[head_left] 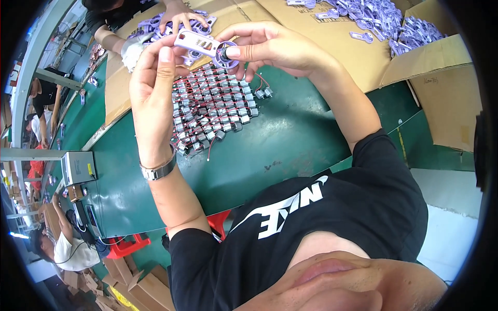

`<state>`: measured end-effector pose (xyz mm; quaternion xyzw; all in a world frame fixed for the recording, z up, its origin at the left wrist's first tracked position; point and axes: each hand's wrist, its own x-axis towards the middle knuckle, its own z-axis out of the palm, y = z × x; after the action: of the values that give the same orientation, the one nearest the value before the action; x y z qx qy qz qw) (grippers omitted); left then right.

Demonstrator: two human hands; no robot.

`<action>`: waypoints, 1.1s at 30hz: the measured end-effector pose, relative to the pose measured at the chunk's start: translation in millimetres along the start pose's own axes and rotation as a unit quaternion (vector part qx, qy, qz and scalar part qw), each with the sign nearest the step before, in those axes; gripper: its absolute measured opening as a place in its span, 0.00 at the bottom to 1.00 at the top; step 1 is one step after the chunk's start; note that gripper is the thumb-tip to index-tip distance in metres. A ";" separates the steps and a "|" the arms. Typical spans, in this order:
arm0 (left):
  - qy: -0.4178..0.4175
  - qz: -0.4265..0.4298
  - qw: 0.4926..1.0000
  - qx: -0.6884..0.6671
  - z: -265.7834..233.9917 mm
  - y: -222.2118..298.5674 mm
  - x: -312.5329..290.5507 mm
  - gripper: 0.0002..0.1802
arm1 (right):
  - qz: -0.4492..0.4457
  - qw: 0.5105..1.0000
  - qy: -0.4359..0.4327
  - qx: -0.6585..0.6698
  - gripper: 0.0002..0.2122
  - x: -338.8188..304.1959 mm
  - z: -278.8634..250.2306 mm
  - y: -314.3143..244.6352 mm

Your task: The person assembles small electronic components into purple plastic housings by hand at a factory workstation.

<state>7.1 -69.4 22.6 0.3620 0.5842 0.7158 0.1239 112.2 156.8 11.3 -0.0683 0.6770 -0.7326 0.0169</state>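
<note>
Nearest you, one metal watch [158,170] on your left wrist, and here come your two hands! Your right [282,49] pinches one smooth purple casing [211,49], thumb on its round ring; your left [150,90], half curled, meets the slotted end, though whether it pinches I can't tell. The casing's up above rows of silver motors [215,106], too many to count, red wires trailing, two lying apart at right. They're on the glossy, scuffed green table [290,129]. Beyond: brown cardboard [316,57], a co-worker's spread hand [181,16], two heaps of purple casings [368,18].
</note>
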 end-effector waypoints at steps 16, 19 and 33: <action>0.043 -0.026 0.998 -0.049 19.6 -17.6 -1.7 0.15 | 0.005 0.996 -0.013 0.090 0.21 7.2 8.0 11.9; 0.043 -0.021 0.998 -0.044 24.8 -17.7 -1.8 0.15 | 0.007 0.995 0.007 0.100 0.19 6.7 6.0 11.4; 0.043 -0.019 0.998 -0.045 30.7 -29.2 -1.5 0.13 | -0.007 0.986 0.159 -0.040 0.16 18.9 12.4 25.2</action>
<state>21.3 -39.0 -3.2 0.3134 0.5629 0.7539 0.1287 93.4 140.2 -11.4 0.0436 0.6994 -0.7065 -0.0991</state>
